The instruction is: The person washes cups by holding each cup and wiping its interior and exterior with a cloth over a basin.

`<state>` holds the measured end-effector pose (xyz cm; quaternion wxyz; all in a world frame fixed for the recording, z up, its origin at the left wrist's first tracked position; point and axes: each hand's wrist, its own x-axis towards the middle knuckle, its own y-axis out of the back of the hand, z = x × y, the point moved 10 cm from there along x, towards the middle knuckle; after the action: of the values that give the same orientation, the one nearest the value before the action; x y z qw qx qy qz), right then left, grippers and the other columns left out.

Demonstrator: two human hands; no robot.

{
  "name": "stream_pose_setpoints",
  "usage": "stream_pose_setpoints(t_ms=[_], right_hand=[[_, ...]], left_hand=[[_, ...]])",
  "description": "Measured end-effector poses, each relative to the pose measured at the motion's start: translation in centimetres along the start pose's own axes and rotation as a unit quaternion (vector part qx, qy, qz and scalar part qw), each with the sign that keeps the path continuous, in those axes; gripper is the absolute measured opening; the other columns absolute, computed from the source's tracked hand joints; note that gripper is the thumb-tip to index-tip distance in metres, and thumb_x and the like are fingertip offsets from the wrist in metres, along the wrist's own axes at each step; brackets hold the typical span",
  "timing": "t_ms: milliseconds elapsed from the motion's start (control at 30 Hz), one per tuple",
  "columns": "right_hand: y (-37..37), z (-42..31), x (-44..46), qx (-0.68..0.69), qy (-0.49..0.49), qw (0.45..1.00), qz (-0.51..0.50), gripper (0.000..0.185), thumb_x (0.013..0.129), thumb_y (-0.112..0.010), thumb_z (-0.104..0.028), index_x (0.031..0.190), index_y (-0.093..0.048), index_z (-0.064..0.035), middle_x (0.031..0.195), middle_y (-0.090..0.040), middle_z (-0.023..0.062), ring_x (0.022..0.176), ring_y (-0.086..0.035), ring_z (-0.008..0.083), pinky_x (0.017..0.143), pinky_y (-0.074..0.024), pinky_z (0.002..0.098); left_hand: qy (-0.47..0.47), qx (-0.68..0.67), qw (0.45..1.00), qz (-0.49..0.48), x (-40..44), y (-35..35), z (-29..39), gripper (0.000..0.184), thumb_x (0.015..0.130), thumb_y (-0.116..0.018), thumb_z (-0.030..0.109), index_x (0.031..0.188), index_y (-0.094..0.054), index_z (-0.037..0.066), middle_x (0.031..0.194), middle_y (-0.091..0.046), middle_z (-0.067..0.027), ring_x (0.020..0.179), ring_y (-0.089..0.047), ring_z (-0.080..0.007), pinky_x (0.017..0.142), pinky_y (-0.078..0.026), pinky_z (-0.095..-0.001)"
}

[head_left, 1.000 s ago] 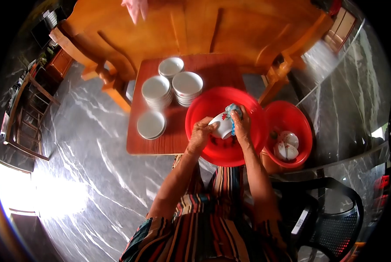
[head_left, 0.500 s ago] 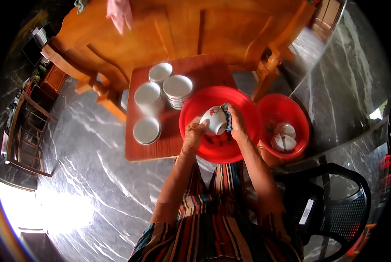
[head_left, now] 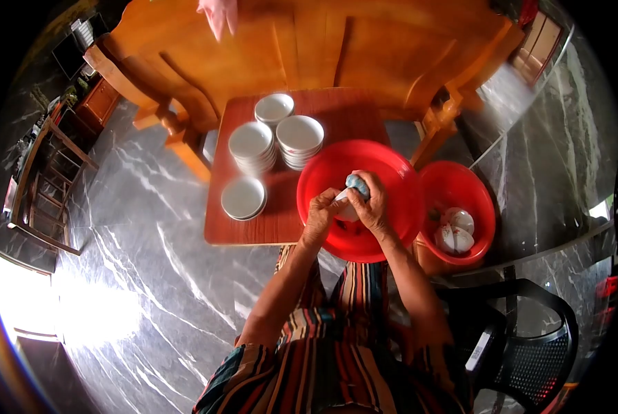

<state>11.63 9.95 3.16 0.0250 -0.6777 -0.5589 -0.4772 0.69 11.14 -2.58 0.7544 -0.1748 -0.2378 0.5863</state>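
Note:
My left hand [head_left: 322, 212] is closed on the edge of a white bowl [head_left: 347, 212], which is partly hidden behind my fingers. Bunched in my right hand [head_left: 371, 202] is a pale blue cloth [head_left: 356, 185], held against the bowl. Both hands are over a wide red basin [head_left: 399, 234], with some dark bits visible in its bottom. On the table to the left stand several stacks of white bowls, the nearest to my hands being the stack of bowls [head_left: 300, 134] beside the basin's rim.
The basin overlaps the right side of a reddish-brown wooden table [head_left: 350, 110]. A red bucket [head_left: 485, 207] at the right holds some white bowls [head_left: 455, 234]. Behind the table stands a wooden bench [head_left: 309, 41] with a pink cloth [head_left: 219, 15] on it. A black chair [head_left: 536, 345] is at my right.
The bowl has been turned and lowered between my hands, so its flower pattern no longer shows. My right hand has come round with the cloth to the bowl's near side. The view has shifted slightly.

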Motion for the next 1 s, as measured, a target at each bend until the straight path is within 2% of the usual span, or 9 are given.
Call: stream_pose_setpoints(t_ms=[267, 400, 467, 533, 600, 733, 833, 967, 1000], right_hand=[[-0.9, 9.9, -2.2, 0.183, -0.185, 0.963, 0.076, 0.028, 0.083, -0.061, -0.029, 0.096, -0.056, -0.0044, 0.087, -0.058, 0.0034, 0.079, -0.053, 0.0123, 0.071, -0.0432, 0.0265], [-1.2, 10.4, -2.2, 0.320, -0.224, 0.915, 0.102, 0.026, 0.086, -0.058, -0.029, 0.095, -0.057, -0.0055, 0.089, -0.057, 0.0013, 0.083, -0.052, 0.0113, 0.076, -0.0413, 0.0265], [-2.2, 11.5, -3.3, 0.406, -0.354, 0.839, 0.078, 0.024, 0.088, -0.055, -0.031, 0.096, -0.057, -0.0076, 0.091, -0.057, 0.0006, 0.085, -0.052, 0.0103, 0.077, -0.0410, 0.0251], [-2.1, 11.5, -3.5, 0.394, -0.347, 0.848, 0.077, 0.025, 0.090, -0.052, -0.032, 0.096, -0.058, -0.0087, 0.092, -0.058, -0.0003, 0.086, -0.053, 0.0097, 0.077, -0.0412, 0.0245], [-3.6, 12.7, -4.8, 0.460, -0.381, 0.798, 0.077, 0.026, 0.091, -0.051, -0.033, 0.097, -0.058, -0.0087, 0.092, -0.059, -0.0006, 0.087, -0.054, 0.0102, 0.077, -0.0417, 0.0250], [-4.5, 15.3, -5.6, 0.422, -0.335, 0.832, 0.131, 0.026, 0.092, -0.049, -0.033, 0.099, -0.057, -0.0093, 0.092, -0.059, -0.0007, 0.088, -0.055, 0.0105, 0.077, -0.0424, 0.0254], [-3.7, 11.6, -5.0, 0.528, -0.440, 0.722, 0.077, 0.025, 0.091, -0.050, -0.032, 0.099, -0.057, -0.0102, 0.094, -0.059, -0.0008, 0.089, -0.055, 0.0104, 0.077, -0.0434, 0.0268], [-2.6, 12.0, -4.0, 0.514, -0.382, 0.764, 0.081, 0.025, 0.090, -0.051, -0.031, 0.099, -0.056, -0.0087, 0.096, -0.058, 0.0006, 0.089, -0.055, 0.0119, 0.077, -0.0433, 0.0272], [-1.4, 11.3, -3.2, 0.413, -0.328, 0.847, 0.063, 0.026, 0.089, -0.052, -0.029, 0.102, -0.055, -0.0062, 0.098, -0.058, 0.0030, 0.092, -0.054, 0.0140, 0.080, -0.0430, 0.0281]], left_hand=[[0.087, -0.019, 0.996, -0.009, 0.9, 1.6, -2.3, 0.010, 0.085, -0.057, 0.011, 0.078, -0.057, 0.003, 0.072, -0.062, -0.0063, 0.063, -0.057, -0.0135, 0.062, -0.046, -0.0253], [0.095, -0.148, 0.984, -0.031, 1.3, 2.4, -3.6, 0.010, 0.085, -0.057, 0.013, 0.082, -0.058, 0.003, 0.081, -0.063, -0.0063, 0.077, -0.057, -0.0141, 0.073, -0.045, -0.0272], [0.044, -0.145, 0.988, -0.017, 1.5, 2.6, -3.1, 0.012, 0.085, -0.058, 0.016, 0.087, -0.057, 0.004, 0.086, -0.062, -0.0065, 0.081, -0.057, -0.0150, 0.077, -0.044, -0.0287], [0.015, -0.140, 0.990, -0.023, 1.6, 2.5, -2.7, 0.016, 0.085, -0.058, 0.018, 0.092, -0.057, 0.004, 0.093, -0.062, -0.0070, 0.087, -0.057, -0.0161, 0.083, -0.044, -0.0307], [-0.012, -0.134, 0.991, 0.024, 1.7, 3.5, -2.5, 0.018, 0.086, -0.057, 0.020, 0.095, -0.057, 0.004, 0.097, -0.061, -0.0077, 0.089, -0.057, -0.0168, 0.085, -0.044, -0.0322], [0.037, -0.191, 0.981, 0.004, 2.2, 4.4, -4.7, 0.021, 0.088, -0.055, 0.022, 0.100, -0.056, 0.005, 0.103, -0.059, -0.0088, 0.093, -0.057, -0.0185, 0.088, -0.044, -0.0335], [0.056, -0.183, 0.981, -0.024, 1.5, 2.4, -3.5, 0.019, 0.090, -0.053, 0.017, 0.102, -0.056, 0.002, 0.100, -0.060, -0.0079, 0.092, -0.057, -0.0166, 0.085, -0.045, -0.0301], [0.061, -0.133, 0.988, -0.044, 1.2, 1.1, -2.5, 0.018, 0.091, -0.052, 0.014, 0.102, -0.057, 0.001, 0.095, -0.062, -0.0068, 0.089, -0.057, -0.0141, 0.082, -0.045, -0.0277], [0.051, -0.123, 0.990, -0.041, 1.1, 1.1, -2.4, 0.016, 0.091, -0.051, 0.013, 0.099, -0.058, 0.001, 0.093, -0.062, -0.0064, 0.087, -0.057, -0.0137, 0.081, -0.045, -0.0267]])
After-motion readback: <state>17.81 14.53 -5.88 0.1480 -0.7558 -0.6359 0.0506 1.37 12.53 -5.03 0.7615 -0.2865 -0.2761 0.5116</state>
